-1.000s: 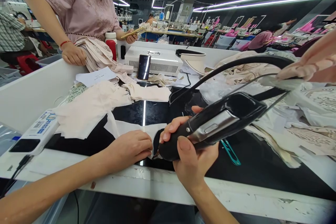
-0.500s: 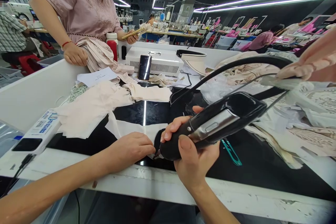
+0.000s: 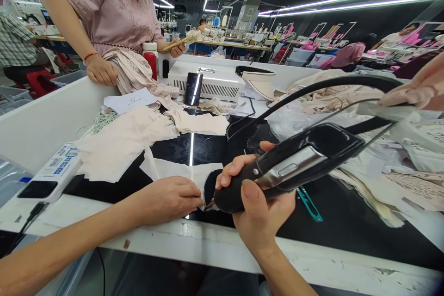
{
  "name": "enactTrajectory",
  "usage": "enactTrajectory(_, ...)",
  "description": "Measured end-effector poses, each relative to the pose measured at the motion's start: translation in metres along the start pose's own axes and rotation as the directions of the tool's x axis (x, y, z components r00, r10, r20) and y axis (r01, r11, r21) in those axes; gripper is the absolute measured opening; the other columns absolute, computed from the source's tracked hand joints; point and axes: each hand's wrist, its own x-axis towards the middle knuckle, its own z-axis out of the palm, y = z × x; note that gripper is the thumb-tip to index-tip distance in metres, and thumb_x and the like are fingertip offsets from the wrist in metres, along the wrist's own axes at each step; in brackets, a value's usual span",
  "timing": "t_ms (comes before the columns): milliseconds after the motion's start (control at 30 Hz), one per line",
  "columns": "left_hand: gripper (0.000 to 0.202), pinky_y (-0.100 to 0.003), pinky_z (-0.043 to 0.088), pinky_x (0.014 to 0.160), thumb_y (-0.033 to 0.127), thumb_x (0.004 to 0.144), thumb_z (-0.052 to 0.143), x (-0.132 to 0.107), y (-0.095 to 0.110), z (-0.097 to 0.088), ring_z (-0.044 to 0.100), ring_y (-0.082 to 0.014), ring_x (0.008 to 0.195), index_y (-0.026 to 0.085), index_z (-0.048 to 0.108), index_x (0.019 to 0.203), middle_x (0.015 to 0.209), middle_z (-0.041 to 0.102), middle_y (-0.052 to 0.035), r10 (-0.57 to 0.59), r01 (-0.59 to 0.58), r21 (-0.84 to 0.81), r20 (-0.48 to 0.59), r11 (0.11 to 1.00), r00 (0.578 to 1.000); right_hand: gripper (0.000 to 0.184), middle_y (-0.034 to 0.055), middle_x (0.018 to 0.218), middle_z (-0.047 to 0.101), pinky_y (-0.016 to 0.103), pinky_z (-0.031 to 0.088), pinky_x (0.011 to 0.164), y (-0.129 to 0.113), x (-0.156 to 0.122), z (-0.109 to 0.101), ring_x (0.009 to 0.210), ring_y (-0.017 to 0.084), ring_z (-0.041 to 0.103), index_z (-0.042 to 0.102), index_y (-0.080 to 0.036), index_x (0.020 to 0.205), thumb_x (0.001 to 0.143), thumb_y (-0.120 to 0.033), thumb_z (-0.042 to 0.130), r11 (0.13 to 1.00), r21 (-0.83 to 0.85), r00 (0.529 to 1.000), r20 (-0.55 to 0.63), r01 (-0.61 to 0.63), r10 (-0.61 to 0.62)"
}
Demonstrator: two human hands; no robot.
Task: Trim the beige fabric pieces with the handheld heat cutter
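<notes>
My right hand (image 3: 255, 203) is wrapped round a black and silver corded hand tool (image 3: 294, 162), whose tip touches a white fabric piece (image 3: 173, 169) on the black tabletop (image 3: 340, 222). My left hand (image 3: 169, 199) lies flat on that fabric beside the tip, fingers pressed together and holding it down. A thick black cable (image 3: 312, 88) arches from the tool to the right.
A person in a pink top (image 3: 111, 9) stands across the table, holding fabric and a phone. Beige fabric pieces (image 3: 121, 141), a white box (image 3: 208, 81), a phone (image 3: 192, 89), a white device (image 3: 48, 178), teal clippers (image 3: 308, 203) and lace heaps (image 3: 412, 166) lie around.
Both hands have stayed on the fabric; the view has shifted slightly, and the tool tip has crept a little along the cloth edge.
</notes>
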Motion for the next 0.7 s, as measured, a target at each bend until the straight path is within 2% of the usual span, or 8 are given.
enactTrajectory(167, 0.021, -0.030, 0.050, 0.105, 0.018, 0.102, 0.049, -0.0006, -0.0002, 0.0019, 0.065, -0.0176, 0.104, 0.012, 0.066, 0.113, 0.104, 0.070, -0.0079, 0.005, -0.006, 0.066, 0.015, 0.998, 1.000, 0.043, -0.0027, 0.082, 0.062, 0.029, 0.053, 0.051, -0.0007, -0.0001, -0.0008, 0.058, 0.013, 0.060, 0.053, -0.029, 0.124, 0.086, -0.031, 0.074, 1.000, 0.003, 1.000, 0.005, -0.005, 0.005)
enactTrajectory(433, 0.021, -0.028, 0.050, 0.103, 0.021, 0.103, 0.048, -0.0019, 0.0016, 0.0011, 0.065, -0.0162, 0.102, 0.012, 0.065, 0.112, 0.105, 0.070, -0.0069, 0.032, -0.037, 0.195, 0.026, 0.980, 0.999, 0.048, -0.0029, 0.080, 0.062, 0.029, 0.053, 0.050, -0.0006, -0.0003, -0.0001, 0.057, 0.013, 0.060, 0.051, -0.029, 0.125, 0.084, -0.032, 0.075, 1.000, 0.003, 1.000, -0.014, -0.012, 0.012)
enactTrajectory(700, 0.022, -0.029, 0.052, 0.099, 0.021, 0.101, 0.049, -0.0027, 0.0020, 0.0028, 0.065, -0.0173, 0.099, 0.010, 0.064, 0.113, 0.102, 0.069, -0.0079, 0.038, -0.036, 0.207, -0.006, 0.978, 0.999, 0.047, -0.0029, 0.081, 0.062, 0.028, 0.052, 0.049, -0.0002, -0.0002, 0.0004, 0.056, 0.013, 0.060, 0.052, -0.029, 0.125, 0.084, -0.031, 0.074, 1.000, 0.011, 1.000, -0.015, -0.014, 0.015)
